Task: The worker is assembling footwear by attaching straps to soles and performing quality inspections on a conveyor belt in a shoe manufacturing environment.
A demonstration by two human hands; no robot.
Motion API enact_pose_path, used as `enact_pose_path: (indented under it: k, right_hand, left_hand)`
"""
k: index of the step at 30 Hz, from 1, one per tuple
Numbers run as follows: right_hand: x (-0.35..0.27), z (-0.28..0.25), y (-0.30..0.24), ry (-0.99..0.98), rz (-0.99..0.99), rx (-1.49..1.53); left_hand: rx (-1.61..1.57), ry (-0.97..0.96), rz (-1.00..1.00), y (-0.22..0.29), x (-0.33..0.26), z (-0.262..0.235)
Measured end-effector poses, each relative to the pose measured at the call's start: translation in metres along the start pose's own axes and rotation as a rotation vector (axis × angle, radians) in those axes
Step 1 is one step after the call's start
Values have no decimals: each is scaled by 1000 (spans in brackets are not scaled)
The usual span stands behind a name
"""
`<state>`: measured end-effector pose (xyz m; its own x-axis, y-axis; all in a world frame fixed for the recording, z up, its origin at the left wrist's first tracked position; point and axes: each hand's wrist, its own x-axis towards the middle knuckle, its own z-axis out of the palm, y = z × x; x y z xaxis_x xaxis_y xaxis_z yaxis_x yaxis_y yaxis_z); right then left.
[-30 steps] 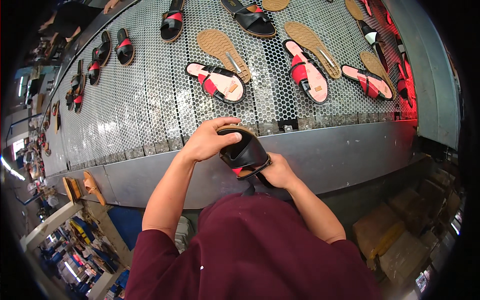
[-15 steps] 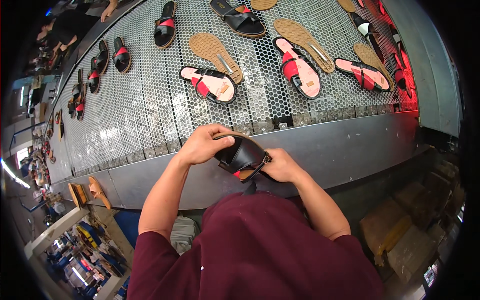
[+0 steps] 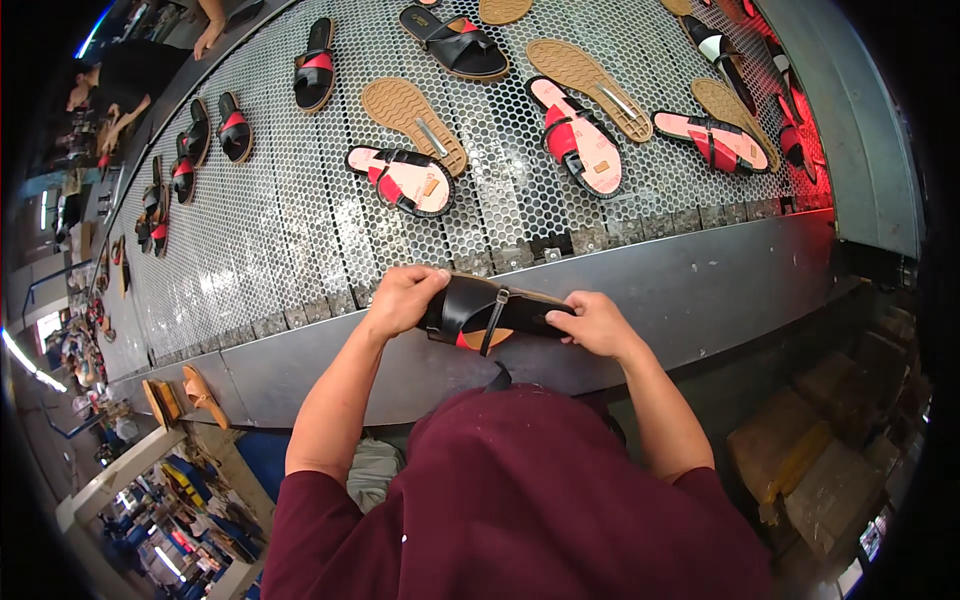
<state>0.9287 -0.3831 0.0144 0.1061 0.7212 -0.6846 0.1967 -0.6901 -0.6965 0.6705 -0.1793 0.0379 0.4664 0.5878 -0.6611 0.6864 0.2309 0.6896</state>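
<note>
A black sandal (image 3: 468,306) with a red patch, a tan inner area and a buckled strap is held between my two hands, in front of the conveyor's metal side. My left hand (image 3: 405,298) grips its left end, thumb on the upper edge. Around the right end my right hand (image 3: 592,325) is closed, with the thumb laid on the black insole. Nearest on the perforated conveyor (image 3: 270,240) lie pink-lined uppers, one a black-and-red upper (image 3: 405,182), beside a tan sole (image 3: 405,115) with its tread up.
More uppers and soles lie to the right, including a tan sole (image 3: 590,80). Finished black-and-red sandals (image 3: 315,70) stand farther left and back. A grey metal housing (image 3: 850,130) with red glow bounds the right. Another person's hand (image 3: 208,40) rests at the far left edge.
The sandal has turned from tilted to nearly level, its strap and insole now facing me. My right hand has shifted right to its end. The conveyor pieces sit slightly farther left.
</note>
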Motion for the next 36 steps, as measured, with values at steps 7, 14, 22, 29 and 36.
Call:
enact_pose_path:
  k: [7,14,22,29,36]
  right_hand:
    - [-5,-4,13,53,110,272]
    - [-4,-4,24,69,45,340]
    - [-33,-20,21,482,-437,-456]
    - [-32,-38,13,199,-473,-226]
    - [-57,-55,-29,-96,-263,-51]
  left_hand:
    - [488,219,601,5,-21,45]
    - [891,-247,778,54,3,122]
    - [644,-184,699,63,-3,116]
    - [523,-123,749,78,-17,100]
    - [471,-135,805,87,-27,94]
